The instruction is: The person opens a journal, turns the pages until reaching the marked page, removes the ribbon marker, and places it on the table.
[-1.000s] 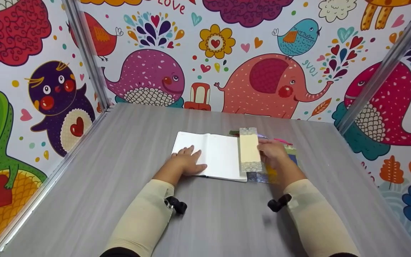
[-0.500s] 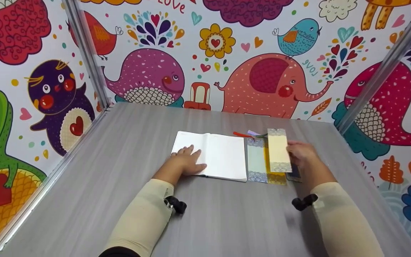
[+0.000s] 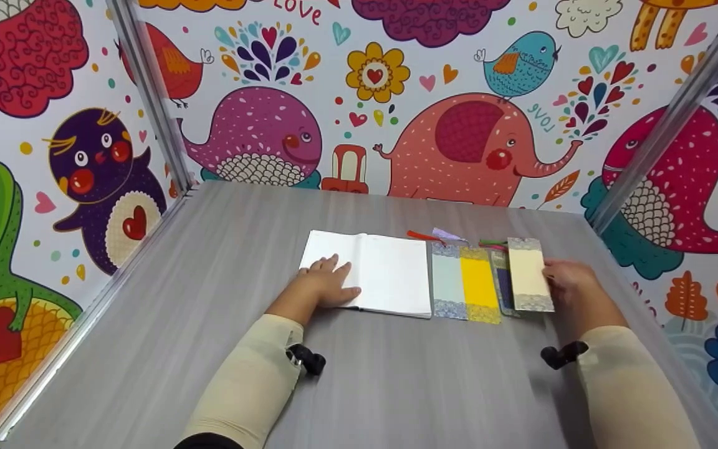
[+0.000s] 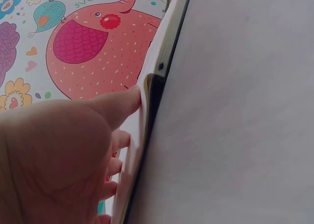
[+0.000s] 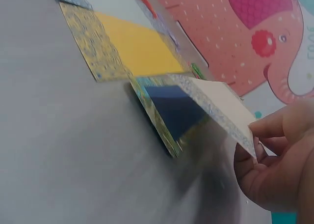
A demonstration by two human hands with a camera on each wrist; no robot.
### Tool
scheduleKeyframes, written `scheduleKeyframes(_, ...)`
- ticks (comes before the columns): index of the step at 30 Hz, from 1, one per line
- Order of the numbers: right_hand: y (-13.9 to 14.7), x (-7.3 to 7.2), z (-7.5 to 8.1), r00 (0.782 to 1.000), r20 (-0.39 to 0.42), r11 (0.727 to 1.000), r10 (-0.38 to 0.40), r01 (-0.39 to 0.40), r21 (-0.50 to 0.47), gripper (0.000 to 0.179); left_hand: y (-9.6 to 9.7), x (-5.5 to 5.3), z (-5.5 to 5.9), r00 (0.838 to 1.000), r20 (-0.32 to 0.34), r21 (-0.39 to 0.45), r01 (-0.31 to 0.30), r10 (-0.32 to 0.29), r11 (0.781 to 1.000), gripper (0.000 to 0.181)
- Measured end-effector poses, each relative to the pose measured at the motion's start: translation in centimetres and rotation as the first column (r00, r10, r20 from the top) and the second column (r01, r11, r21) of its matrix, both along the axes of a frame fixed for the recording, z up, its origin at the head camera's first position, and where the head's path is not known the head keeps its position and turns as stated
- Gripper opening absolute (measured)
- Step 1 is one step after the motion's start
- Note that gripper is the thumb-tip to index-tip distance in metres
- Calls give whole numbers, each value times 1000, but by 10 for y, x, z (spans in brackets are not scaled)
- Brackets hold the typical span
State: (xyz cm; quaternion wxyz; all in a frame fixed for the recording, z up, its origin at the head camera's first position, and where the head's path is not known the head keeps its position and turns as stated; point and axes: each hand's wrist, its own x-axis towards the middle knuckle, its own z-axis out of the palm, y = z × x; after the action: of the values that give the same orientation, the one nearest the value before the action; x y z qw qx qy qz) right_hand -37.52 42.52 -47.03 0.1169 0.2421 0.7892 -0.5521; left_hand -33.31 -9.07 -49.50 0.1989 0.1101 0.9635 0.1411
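Observation:
My left hand (image 3: 325, 284) rests with spread fingers on the left page of an open blank notebook (image 3: 393, 274). In the left wrist view, the thumb (image 4: 120, 106) touches the notebook's near edge. My right hand (image 3: 574, 284) pinches the right edge of a cream bookmark (image 3: 530, 274) with patterned ends. It is tilted above the table and partly covers a dark blue bookmark (image 5: 174, 111) in the right wrist view. A yellow bookmark (image 3: 479, 280) and a pale blue bookmark (image 3: 448, 280) lie side by side, right of the notebook.
Red (image 3: 424, 236), lilac (image 3: 449, 236) and green ribbons (image 3: 492, 242) stick out at the bookmarks' far ends. The grey table (image 3: 396, 380) is bounded by walls printed with cartoon animals. A metal post (image 3: 150, 93) stands at the back left corner.
My right hand has carried the cream bookmark rightward from over the notebook's right edge, past the yellow bookmark. The bookmarks beneath have come into view. My left hand has stayed put.

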Motion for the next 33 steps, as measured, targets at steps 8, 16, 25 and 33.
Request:
scheduleKeyframes(8, 24, 3, -3, 997, 74, 993, 15, -23, 116, 63, -1, -4, -7, 1000, -13, 5, -6, 6, 1000, 82)
scheduleKeyframes(16, 33, 7, -5, 994, 96, 983, 54, -70, 172, 62, 0, -10, -14, 1000, -6, -3, -17, 17, 1000, 83)
scheduleKeyframes(25, 26, 7, -7, 997, 70, 972, 20, -36, 232, 59, 0, -10, -13, 1000, 3, -7, -18, 18, 1000, 83)
scheduleKeyframes(33, 3, 8, -3, 999, 20, 947, 39, -44, 317, 56, 1, -8, -9, 1000, 8, -23, -17, 17, 1000, 82)
